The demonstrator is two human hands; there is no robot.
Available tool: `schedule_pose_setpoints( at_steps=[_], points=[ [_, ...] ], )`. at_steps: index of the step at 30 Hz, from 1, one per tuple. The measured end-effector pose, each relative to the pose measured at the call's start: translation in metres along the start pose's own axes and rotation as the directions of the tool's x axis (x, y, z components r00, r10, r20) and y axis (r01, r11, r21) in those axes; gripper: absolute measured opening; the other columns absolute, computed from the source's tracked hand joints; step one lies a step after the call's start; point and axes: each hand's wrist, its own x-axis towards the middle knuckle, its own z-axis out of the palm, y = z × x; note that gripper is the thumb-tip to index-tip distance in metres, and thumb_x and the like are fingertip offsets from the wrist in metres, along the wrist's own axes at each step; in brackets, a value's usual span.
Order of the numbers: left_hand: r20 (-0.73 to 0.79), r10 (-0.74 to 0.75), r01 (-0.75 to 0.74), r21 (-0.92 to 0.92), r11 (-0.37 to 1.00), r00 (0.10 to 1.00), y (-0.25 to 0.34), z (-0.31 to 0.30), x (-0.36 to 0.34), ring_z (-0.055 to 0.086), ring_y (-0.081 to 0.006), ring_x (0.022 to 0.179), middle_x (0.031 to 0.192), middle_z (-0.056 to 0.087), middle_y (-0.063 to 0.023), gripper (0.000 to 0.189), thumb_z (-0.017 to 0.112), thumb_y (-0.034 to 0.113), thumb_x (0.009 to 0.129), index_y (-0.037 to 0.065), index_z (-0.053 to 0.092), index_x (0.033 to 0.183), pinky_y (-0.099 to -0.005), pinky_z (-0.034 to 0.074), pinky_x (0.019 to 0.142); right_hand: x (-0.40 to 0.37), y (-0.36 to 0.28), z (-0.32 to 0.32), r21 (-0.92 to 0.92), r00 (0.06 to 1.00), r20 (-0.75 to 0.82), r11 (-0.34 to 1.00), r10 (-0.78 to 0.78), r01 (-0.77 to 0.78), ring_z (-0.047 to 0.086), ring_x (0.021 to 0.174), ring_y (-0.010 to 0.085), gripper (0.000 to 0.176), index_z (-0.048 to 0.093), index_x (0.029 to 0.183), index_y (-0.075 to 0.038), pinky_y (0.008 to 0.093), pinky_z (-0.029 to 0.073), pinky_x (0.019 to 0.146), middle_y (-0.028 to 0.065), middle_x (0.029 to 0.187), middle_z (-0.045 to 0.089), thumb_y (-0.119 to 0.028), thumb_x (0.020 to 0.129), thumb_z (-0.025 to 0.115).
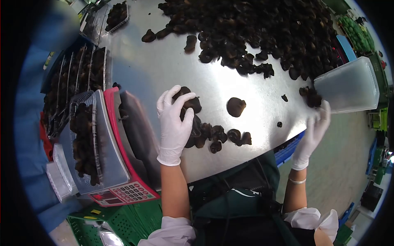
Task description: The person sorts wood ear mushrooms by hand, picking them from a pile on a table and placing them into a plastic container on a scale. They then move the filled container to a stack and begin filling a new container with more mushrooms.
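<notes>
My left hand, in a white glove, curls its fingers over dark wood ear mushrooms on the metal table. Below its thumb spreads a loose group of more wood ears. One single wood ear rests a little to the right. My gloved right hand is raised at the table's right edge, slightly blurred, its fingers stretched and apart. Nothing shows between them. Just beyond its fingertips are a few dark pieces, beside a stack of clear plastic trays.
A large heap of wood ears covers the far table. At left, a filled clear tray sits on a red-edged scale; several filled trays stand behind it. A green crate is below, a blue crate under the right edge.
</notes>
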Motion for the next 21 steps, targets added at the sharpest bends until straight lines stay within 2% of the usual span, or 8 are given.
schedule_pose_setpoints(
  at_steps=[2, 8, 12, 15, 16, 18, 19, 21],
  points=[
    [-0.054, -0.062, 0.060, -0.041, 0.997, 0.997, 0.003, 0.002, 0.000, 0.044, -0.0322, 0.126, 0.128, 0.055, -0.0105, 0.032, 0.066, 0.002, 0.081, 0.010, 0.070, 0.111, -0.0416, 0.035, 0.111, -0.016, -0.004, 0.004, -0.060, 0.812, 0.584, 0.998, 0.007, 0.034, 0.037, 0.141, 0.0271, 0.050, 0.044, 0.146, -0.003, 0.0441, 0.029, 0.119, 0.0160, 0.152, 0.038, -0.013, 0.098, 0.057],
    [-0.093, -0.058, 0.053, -0.053, 0.997, 0.994, -0.003, -0.004, -0.005, 0.047, -0.0293, 0.111, 0.105, 0.056, -0.0074, 0.020, 0.065, -0.001, 0.072, 0.007, 0.067, 0.090, -0.0392, 0.039, 0.101, -0.061, -0.025, 0.088, 0.187, 0.549, 0.742, 0.905, -0.385, 0.382, 0.050, 0.116, 0.0367, 0.039, 0.061, 0.124, -0.004, 0.0458, 0.039, 0.105, 0.0176, 0.127, 0.057, -0.009, 0.085, 0.062],
    [-0.149, -0.073, 0.066, -0.053, 0.996, 0.986, -0.006, -0.008, -0.007, 0.047, -0.0299, 0.109, 0.100, 0.057, -0.0074, 0.015, 0.065, -0.002, 0.069, 0.006, 0.066, 0.081, -0.0402, 0.042, 0.098, -0.080, -0.056, 0.097, 0.500, 0.241, 0.820, 0.855, -0.519, 0.141, 0.056, 0.115, 0.0328, 0.034, 0.064, 0.122, -0.006, 0.0434, 0.042, 0.104, 0.0138, 0.119, 0.063, -0.010, 0.088, 0.061],
    [-0.170, -0.080, 0.065, -0.091, 0.994, 0.982, -0.006, -0.008, -0.006, 0.047, -0.0302, 0.109, 0.100, 0.057, -0.0076, 0.013, 0.064, -0.002, 0.070, 0.006, 0.065, 0.080, -0.0405, 0.042, 0.098, -0.051, -0.045, 0.123, 0.583, 0.229, 0.779, 0.809, -0.584, 0.076, 0.058, 0.116, 0.0307, 0.036, 0.062, 0.126, -0.006, 0.0432, 0.042, 0.106, 0.0138, 0.119, 0.064, -0.014, 0.091, 0.062],
    [-0.171, -0.088, 0.073, -0.091, 0.993, 0.981, -0.006, -0.008, -0.007, 0.047, -0.0302, 0.109, 0.100, 0.057, -0.0076, 0.013, 0.064, -0.002, 0.070, 0.006, 0.065, 0.080, -0.0405, 0.042, 0.098, -0.034, -0.058, 0.118, 0.275, 0.168, 0.958, 0.915, -0.234, -0.294, 0.057, 0.122, 0.0299, 0.038, 0.060, 0.131, -0.005, 0.0443, 0.043, 0.107, 0.0146, 0.126, 0.063, -0.025, 0.099, 0.058],
    [-0.189, -0.043, 0.026, -0.094, 0.995, 0.981, -0.005, -0.009, -0.006, 0.048, -0.0294, 0.108, 0.100, 0.057, -0.0071, 0.016, 0.061, -0.001, 0.069, 0.006, 0.062, 0.083, -0.0393, 0.037, 0.100, -0.016, -0.053, 0.130, 0.355, 0.140, 0.934, 0.884, -0.328, -0.302, 0.049, 0.135, 0.0299, 0.052, 0.054, 0.141, -0.004, 0.0451, 0.033, 0.116, 0.0168, 0.138, 0.058, -0.042, 0.106, 0.043],
    [-0.190, -0.049, 0.030, -0.101, 0.994, 0.981, -0.005, -0.009, -0.005, 0.048, -0.0294, 0.108, 0.100, 0.058, -0.0068, 0.017, 0.061, 0.000, 0.069, 0.006, 0.062, 0.084, -0.0392, 0.037, 0.101, -0.016, -0.051, 0.138, 0.335, 0.033, 0.942, 0.935, -0.333, -0.116, 0.036, 0.146, 0.0313, 0.064, 0.044, 0.149, -0.003, 0.0457, 0.018, 0.123, 0.0185, 0.152, 0.047, -0.050, 0.108, 0.027],
    [-0.189, -0.059, 0.040, -0.103, 0.994, 0.980, -0.005, -0.009, -0.005, 0.048, -0.0292, 0.109, 0.100, 0.058, -0.0068, 0.017, 0.061, -0.001, 0.069, 0.006, 0.062, 0.084, -0.0393, 0.037, 0.101, -0.024, -0.049, 0.143, 0.341, -0.019, 0.940, 0.939, -0.342, -0.043, 0.030, 0.149, 0.0316, 0.066, 0.041, 0.151, -0.003, 0.0461, 0.013, 0.124, 0.0188, 0.155, 0.042, -0.050, 0.108, 0.024]
  ],
)
